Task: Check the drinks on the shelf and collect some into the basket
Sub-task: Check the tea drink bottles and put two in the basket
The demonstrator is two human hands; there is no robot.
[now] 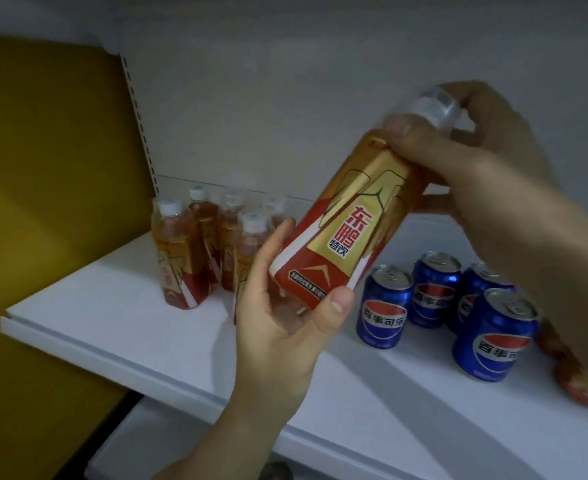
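Bottle [341, 226] held tilted above the shelf [112, 327], label toward the camera, presumably for checking. Left hand [285, 317] grip curled round its base; right hand [476, 161] pinching neck below cap. Basket not visible.

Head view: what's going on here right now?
A person holds one bottle tilted in front of the shelf, label facing the camera. The left hand grips its base and the right hand grips it near the cap. More bottles stand at the back left of the shelf, and four cans stand to the right. No basket is in view.
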